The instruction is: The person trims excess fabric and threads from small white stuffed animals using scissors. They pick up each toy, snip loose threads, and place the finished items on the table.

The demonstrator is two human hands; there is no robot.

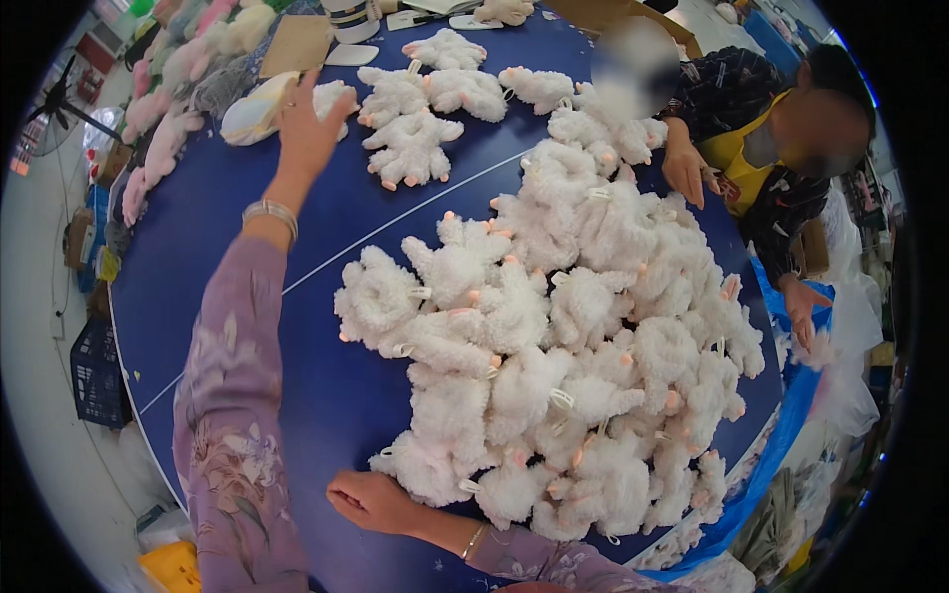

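My left hand (308, 124) reaches across to the far left of the table, thumb and fingers spread. It is over the gap between a white and pale-yellow cloth item (259, 111) and a small white plush piece (334, 102), and seems to hold neither. Curled into a loose fist, my right hand (374, 502) rests on the blue table (331, 395) at the near side; no object shows in it. Right beside it lies a large heap of fluffy white plush animal skins (583, 326) with pink tips and white loops. Several more plush skins (410, 148) lie farther back.
At the right a co-worker in a yellow apron (746, 163) has both hands by the heap. Pink and grey plush (178, 89) line the far left edge. A brown board (297, 44) and a white tub (348, 18) stand at the back. A dark crate (97, 376) is on the floor.
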